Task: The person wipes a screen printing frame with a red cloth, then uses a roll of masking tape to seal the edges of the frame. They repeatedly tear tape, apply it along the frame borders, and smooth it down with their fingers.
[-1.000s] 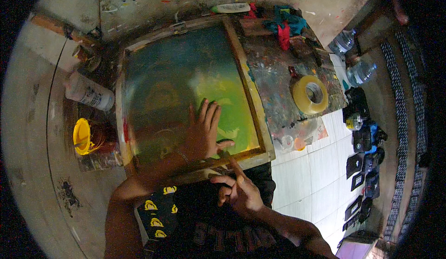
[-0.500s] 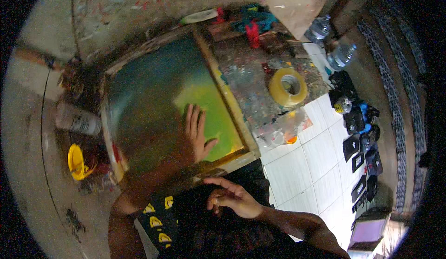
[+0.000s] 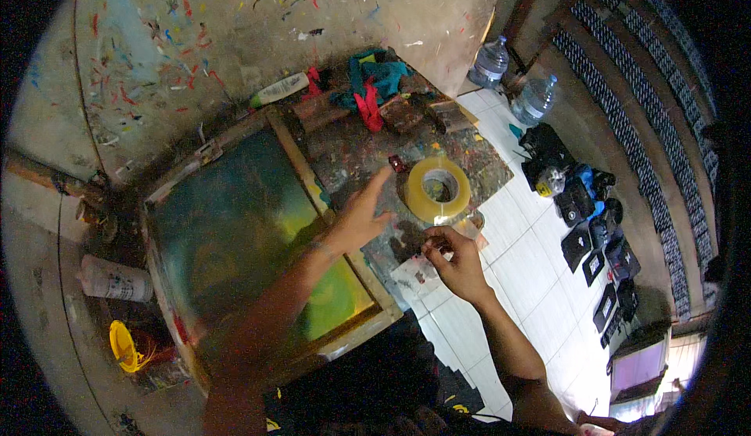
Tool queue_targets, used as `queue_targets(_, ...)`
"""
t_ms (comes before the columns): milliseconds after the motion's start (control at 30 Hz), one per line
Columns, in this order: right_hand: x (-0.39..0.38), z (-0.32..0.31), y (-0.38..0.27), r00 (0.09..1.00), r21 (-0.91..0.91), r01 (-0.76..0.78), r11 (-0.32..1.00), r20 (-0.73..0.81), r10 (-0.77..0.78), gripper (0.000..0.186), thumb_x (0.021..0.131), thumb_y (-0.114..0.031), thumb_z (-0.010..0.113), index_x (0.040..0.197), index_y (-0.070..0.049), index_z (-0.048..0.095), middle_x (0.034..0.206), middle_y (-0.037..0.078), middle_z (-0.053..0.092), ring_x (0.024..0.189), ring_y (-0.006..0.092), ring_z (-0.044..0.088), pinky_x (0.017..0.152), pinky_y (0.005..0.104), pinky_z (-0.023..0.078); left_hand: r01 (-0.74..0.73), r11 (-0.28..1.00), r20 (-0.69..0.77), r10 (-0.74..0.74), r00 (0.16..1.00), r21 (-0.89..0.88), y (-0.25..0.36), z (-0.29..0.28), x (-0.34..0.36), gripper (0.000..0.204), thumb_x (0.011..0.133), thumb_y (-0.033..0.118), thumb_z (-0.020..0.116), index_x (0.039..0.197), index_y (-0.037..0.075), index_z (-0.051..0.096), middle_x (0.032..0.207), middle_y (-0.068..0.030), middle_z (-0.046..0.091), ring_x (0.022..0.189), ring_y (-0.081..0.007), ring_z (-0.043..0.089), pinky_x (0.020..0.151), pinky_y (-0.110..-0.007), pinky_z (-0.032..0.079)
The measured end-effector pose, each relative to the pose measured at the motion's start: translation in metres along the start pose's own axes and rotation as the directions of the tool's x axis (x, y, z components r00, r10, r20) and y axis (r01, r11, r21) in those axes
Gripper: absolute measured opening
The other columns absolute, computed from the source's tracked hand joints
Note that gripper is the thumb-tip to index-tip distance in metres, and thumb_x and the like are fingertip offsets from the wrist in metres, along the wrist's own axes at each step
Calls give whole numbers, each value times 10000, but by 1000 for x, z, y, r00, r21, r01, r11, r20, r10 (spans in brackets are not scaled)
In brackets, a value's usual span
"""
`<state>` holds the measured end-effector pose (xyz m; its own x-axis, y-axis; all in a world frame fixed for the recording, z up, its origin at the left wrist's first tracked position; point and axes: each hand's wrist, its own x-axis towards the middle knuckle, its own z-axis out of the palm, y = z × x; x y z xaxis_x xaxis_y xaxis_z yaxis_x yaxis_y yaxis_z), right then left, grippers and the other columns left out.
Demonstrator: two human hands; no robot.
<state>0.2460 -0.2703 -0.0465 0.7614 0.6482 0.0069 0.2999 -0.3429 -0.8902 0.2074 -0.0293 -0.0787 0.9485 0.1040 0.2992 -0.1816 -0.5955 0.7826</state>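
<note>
My left hand (image 3: pixel 361 215) reaches over the right rail of a wooden-framed mesh screen (image 3: pixel 227 225), its fingers stretched out. The index fingertip is close to a small dark red object (image 3: pixel 397 163) on the paint-stained tabletop (image 3: pixel 344 154). A wide roll of clear yellowish tape (image 3: pixel 415 193) lies flat just right of that hand. Below the roll, my right hand (image 3: pixel 461 268) is closed, fingertips curled toward the thumb. Whatever it may pinch is too small to make out. Under it lies a crumpled clear plastic sheet (image 3: pixel 415 273). Green and yellow colour shows on the screen's lower right.
Red and teal cloths (image 3: pixel 369 107) and a white bottle (image 3: pixel 280 89) lie at the table's back. A white container (image 3: pixel 117 279) and yellow ring-shaped lid (image 3: pixel 123 346) are at left. Water jugs (image 3: pixel 536 99) and dark printed pieces (image 3: pixel 577 248) are on the tiled floor.
My left hand has lifted off the screen and moved right, over the table. My right hand has gone from in front of the screen to beside the tape roll. The view has shifted right.
</note>
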Motion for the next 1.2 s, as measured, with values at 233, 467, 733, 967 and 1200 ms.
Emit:
queue_targets(233,36,-14,24,948,-627,194,754,-77,-308,418,766,-191,770,1129,-22,650,1154,149,644,1143,329,554,967,486,421,110,989,24,-109,994,-94,-36,36,50,451,780,-9,760,1201,12,600,992,-170,710,957,-335,677,838,-421,520)
queue_targets(467,72,-29,34,938,-865,266,426,131,-320,511,760,-425,784,1063,-33,660,1082,135,632,1188,320,489,1038,536,299,21,999,-20,-22,1000,-36,-25,27,53,93,825,50,728,895,2,691,838,-139,689,774,-282,666,711,-381,511)
queue_targets(733,-43,-100,-73,831,-392,343,854,550,-82,684,800,-546,759,1121,46,633,1032,258,656,886,404,670,873,455,533,52,969,100,-28,995,-241,98,-107,-49,73,876,84,706,898,19,681,875,-77,676,806,-190,647,757,-314,507)
queue_targets(967,-83,-51,-30,602,-517,-202,832,604,522,659,852,-498,741,1232,21,596,829,203,712,770,339,707,716,421,549,219,938,166,-269,949,270,147,-201,-122,93,793,41,729,873,53,682,858,-56,656,833,-200,638,742,-345,513)
queue_targets(1200,-79,-54,-74,500,71,50,996,862,-86,725,885,-416,726,1480,-144,413,1175,175,683,1027,340,690,891,408,544,554,831,-471,-471,746,46,188,-236,-240,203,821,209,652,784,10,638,779,-84,612,743,-214,620,688,-378,477)
